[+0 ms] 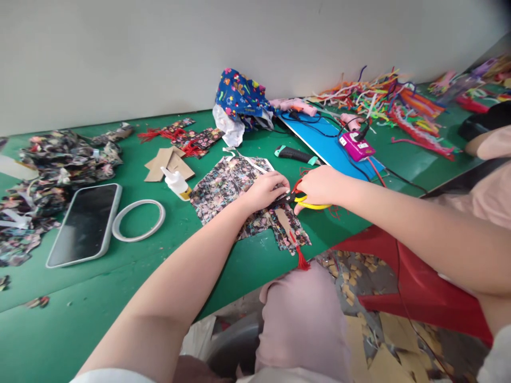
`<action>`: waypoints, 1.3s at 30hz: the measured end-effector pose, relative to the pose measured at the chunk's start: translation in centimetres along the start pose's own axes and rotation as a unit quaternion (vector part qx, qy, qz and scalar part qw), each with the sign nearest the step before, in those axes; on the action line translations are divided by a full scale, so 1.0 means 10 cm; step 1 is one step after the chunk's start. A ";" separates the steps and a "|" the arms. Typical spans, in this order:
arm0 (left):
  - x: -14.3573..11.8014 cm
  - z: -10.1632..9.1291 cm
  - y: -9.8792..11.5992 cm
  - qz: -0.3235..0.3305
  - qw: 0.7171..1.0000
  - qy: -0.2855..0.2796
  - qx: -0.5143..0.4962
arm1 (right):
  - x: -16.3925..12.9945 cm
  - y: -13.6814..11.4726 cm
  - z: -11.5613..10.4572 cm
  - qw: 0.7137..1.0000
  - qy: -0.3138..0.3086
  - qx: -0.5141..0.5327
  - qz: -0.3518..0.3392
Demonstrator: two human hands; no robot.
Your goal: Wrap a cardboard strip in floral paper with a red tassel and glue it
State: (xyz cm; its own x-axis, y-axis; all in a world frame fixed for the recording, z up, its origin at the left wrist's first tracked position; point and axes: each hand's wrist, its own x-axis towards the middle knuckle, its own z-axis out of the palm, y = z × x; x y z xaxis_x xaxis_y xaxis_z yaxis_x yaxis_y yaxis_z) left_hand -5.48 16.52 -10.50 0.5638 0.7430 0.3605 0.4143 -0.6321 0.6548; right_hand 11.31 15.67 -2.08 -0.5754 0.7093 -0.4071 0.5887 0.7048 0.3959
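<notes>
My right hand (pixel 321 185) is closed around scissors (pixel 312 206) with red and yellow handles. Their dark blades point left, at the edge of a floral fabric piece (pixel 223 183) lying on the green table. My left hand (pixel 267 190) rests on that fabric, its curled fingers gripping the cloth close to the blades and partly hiding them. Just below the scissors lies a fabric-covered strip (pixel 283 223) with a tan card face and a red tassel (pixel 302 259) hanging towards the table's front edge.
Left of the fabric are a glue bottle (pixel 176 183), cardboard pieces (pixel 159 165), a tape ring (pixel 120 226), a phone (pixel 85 223) and cloth scraps (pixel 72 159). Behind lie a utility knife (pixel 295 155), blue board (pixel 309 135), purple power socket (pixel 356 146) and pink glue gun (pixel 299 106).
</notes>
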 end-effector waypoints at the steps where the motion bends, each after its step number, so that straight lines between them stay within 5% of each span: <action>1: 0.00 0.00 0.00 0.000 1.000 0.000 -0.001 | 0.00 -0.01 -0.01 1.000 -0.004 -0.001 0.004; 23: 0.01 -0.02 -0.02 -0.033 0.999 0.008 -0.037 | -0.15 -0.13 -0.24 0.999 -0.036 -0.029 0.020; 39: 0.02 -0.01 -0.01 -0.048 0.998 0.006 -0.045 | -0.11 -0.10 -0.11 0.998 0.004 -0.049 -0.025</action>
State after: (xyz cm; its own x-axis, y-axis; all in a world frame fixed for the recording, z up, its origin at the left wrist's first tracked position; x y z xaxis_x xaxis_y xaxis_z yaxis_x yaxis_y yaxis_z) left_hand -5.52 16.72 -10.42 0.5167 0.8015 0.3010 0.3989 -0.5365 0.7437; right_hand 10.71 14.16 -1.13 -0.6078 0.6725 -0.4223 0.5009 0.7373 0.4533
